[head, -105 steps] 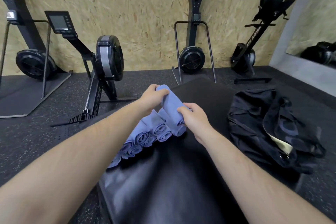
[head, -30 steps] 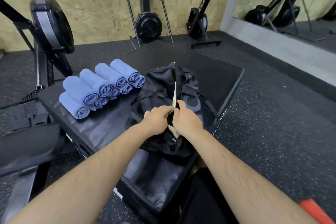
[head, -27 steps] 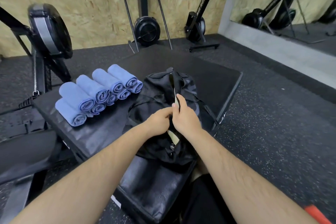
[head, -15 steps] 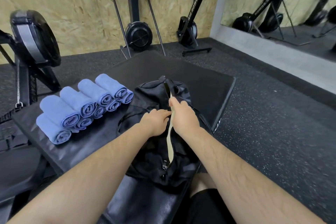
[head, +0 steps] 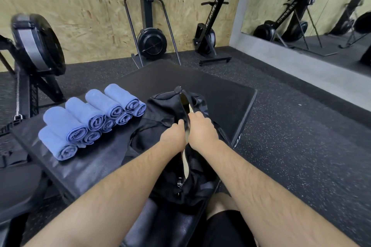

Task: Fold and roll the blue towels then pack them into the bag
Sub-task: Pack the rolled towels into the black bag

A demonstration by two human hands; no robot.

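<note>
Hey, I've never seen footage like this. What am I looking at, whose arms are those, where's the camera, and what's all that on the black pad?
There is no machine here. A person wears a camera on the head, so this single picture looks forward and down at their own two arms. The left hand and right hand each grip one edge of the opening of a black bag, where a pale lining shows. The bag lies on the pad. To its left, rolled blue towels lie stacked in two layers. Rowing machines stand behind.
</note>
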